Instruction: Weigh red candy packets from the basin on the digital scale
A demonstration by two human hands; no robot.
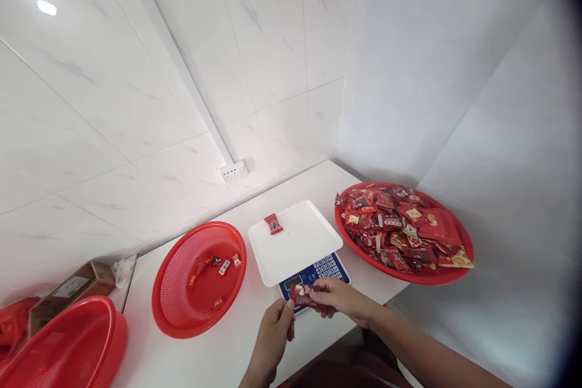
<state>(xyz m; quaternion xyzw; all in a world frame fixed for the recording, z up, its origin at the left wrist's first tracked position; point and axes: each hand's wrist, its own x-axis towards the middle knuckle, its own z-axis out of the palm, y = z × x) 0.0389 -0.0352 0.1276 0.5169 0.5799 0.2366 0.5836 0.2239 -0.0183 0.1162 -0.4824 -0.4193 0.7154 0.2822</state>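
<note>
Head view: holding a packet (pixel 300 294) in front of the scale (pixel 330 267), gripped at its 3 o'clock end between thumb and fingers of the closed right hand (pixel 334 297), and nipped at its 7 o'clock corner by the curled left hand (pixel 276 324), probably to keep it taut, print uppermost. Beyond, at 12 o'clock, a tray (pixel 295 254) level over the scale, presumably to take loads, with a second packet (pixel 273 224) toward 11 o'clock. At 2 o'clock, a heaped basket (pixel 421 279), likely for easy reach. Near 9 o'clock on the surface (pixel 140 345), a sparser basket (pixel 177 273), apparently to keep its few sweets (pixel 224 267) separate.
</note>
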